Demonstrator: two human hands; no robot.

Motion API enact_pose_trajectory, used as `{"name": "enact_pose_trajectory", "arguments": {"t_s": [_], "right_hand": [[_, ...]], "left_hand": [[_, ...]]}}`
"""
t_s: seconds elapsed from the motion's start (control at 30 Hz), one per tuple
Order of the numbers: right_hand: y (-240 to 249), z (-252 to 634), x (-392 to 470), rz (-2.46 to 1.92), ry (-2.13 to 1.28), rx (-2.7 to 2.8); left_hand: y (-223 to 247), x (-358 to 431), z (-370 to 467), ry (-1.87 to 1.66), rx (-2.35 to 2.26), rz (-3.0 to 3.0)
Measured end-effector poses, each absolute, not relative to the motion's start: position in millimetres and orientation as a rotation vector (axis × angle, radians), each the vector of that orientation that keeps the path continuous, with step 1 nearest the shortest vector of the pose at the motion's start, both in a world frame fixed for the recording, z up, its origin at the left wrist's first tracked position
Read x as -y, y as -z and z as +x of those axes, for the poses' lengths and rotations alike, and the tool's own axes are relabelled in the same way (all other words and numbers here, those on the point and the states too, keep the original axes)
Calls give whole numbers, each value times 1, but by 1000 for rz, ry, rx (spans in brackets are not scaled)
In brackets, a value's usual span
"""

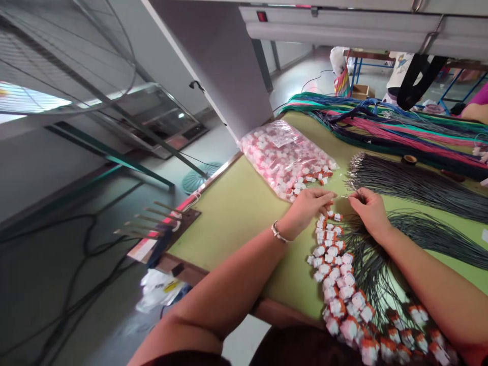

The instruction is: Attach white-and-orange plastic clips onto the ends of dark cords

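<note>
My left hand, with a bracelet at its wrist, pinches what looks like a small connector, mostly hidden; a bit of orange shows at the fingertips. Facing it across a small gap, my right hand is closed on a thin black wire whose metal tip points toward the left fingers. Below both hands, a long pile of white-and-orange connectors on black wires runs down to the table's front edge. Just beyond my left hand lie loose connectors, spilling from a clear plastic bag full of them.
A bundle of black wires with bare metal ends lies right of the bag, a roll of tape on it. Green, pink and blue wires stretch along the back. A pronged rack sits on the table's left edge. A light fixture hangs overhead.
</note>
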State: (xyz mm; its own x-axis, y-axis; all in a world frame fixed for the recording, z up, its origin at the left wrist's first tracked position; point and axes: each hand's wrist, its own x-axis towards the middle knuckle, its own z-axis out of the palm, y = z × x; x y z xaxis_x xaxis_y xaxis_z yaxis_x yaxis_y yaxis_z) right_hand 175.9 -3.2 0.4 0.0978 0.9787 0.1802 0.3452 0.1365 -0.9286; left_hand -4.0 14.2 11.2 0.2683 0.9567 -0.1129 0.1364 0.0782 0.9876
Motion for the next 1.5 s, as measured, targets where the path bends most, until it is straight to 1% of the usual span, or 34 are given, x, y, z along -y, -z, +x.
{"name": "enact_pose_trajectory", "arguments": {"t_s": [0.1, 0.27, 0.47, 0.67, 0.8, 0.97, 1.1, 1.23, 1.5], "right_hand": [[-3, 174, 7, -1360, -796, 1508], [-4, 170, 9, -1329, -772, 1609], [2, 169, 8, -1349, -711, 1669], [5, 170, 7, -1443, -569, 1721], [8, 172, 6, -1485, -503, 1752], [13, 174, 3, -1463, -548, 1775], [12, 176, 4, -1391, -611, 1767], [10, 177, 7, -1361, -577, 1825], [13, 176, 7, -1388, -651, 1884]], "left_hand": [[-10, -12, 1, -838, -979, 883], [-8, -14, 5, -839, -934, 696], [-3, -15, 4, -772, -862, 699], [-2, -15, 1, -802, -796, 648], [0, -15, 1, -802, -842, 721], [5, -13, 4, -891, -940, 953], [5, -11, 7, -877, -895, 858], [3, -11, 6, -878, -867, 760], [6, -15, 6, -823, -847, 867]]}}
